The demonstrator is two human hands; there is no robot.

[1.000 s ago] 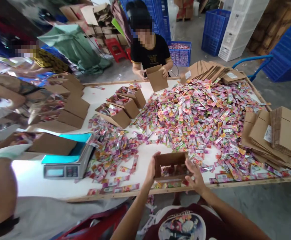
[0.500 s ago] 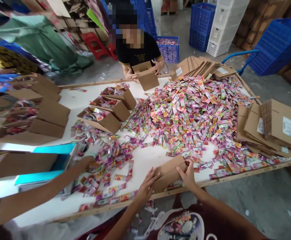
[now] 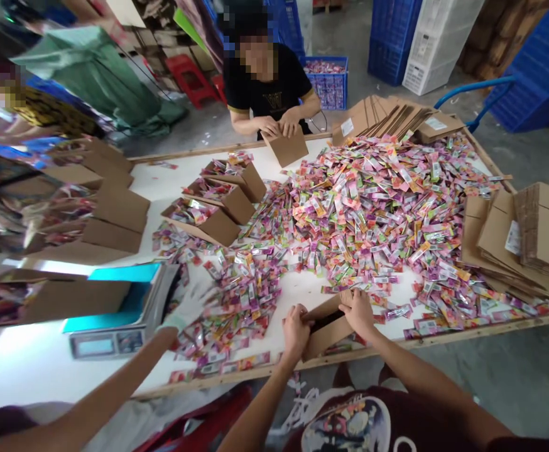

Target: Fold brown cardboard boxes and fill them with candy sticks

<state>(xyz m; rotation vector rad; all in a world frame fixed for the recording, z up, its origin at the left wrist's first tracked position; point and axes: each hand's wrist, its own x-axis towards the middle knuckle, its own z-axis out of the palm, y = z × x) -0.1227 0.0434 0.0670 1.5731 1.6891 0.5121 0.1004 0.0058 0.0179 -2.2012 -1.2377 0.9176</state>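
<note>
Your left hand (image 3: 297, 331) and right hand (image 3: 360, 314) grip the carton (image 3: 328, 338) by both ends, near side of counter (image 3: 296, 289); likely folding flaps, next needs even pressure.

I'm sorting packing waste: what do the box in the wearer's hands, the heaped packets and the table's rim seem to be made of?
Box: matt brown cardboard, judging by its thin, flat, folded panels.
Packets: probably printed plastic film, glossy, as some catch pale glints; a foil layer can't be ruled out.
Rim: likely unpainted wood, from its pale brown, strip-like look.
</note>
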